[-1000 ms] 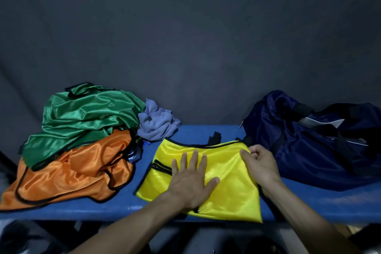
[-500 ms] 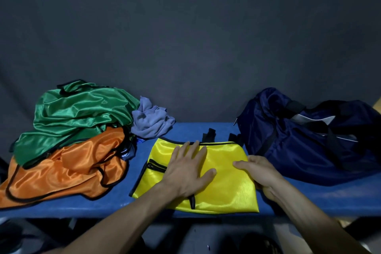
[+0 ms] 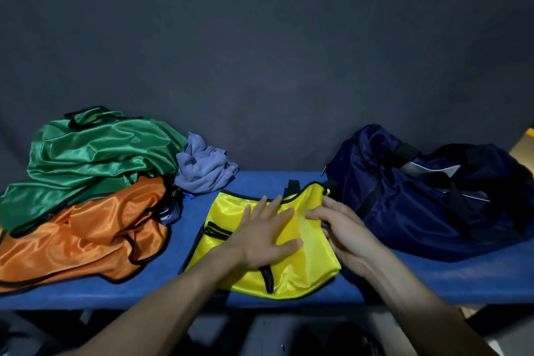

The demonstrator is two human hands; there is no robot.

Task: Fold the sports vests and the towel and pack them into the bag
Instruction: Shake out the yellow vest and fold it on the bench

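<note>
Glossy yellow vest (image 3: 300,266); left hand (image 3: 261,235) flat, fingers spread; right hand (image 3: 344,228) pinches edge.

Left hand (image 3: 261,235) presses flat on the folded yellow vest (image 3: 291,272), right hand (image 3: 345,228) at its right edge. Green vest (image 3: 92,153) tops the orange vest (image 3: 83,228); navy bag (image 3: 427,196) sits right.

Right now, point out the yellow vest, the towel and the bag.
yellow vest (image 3: 303,272): head view, its bare near corner.
towel (image 3: 202,170): head view, middle of the crumpled heap.
bag (image 3: 419,205): head view, its front side wall.
</note>
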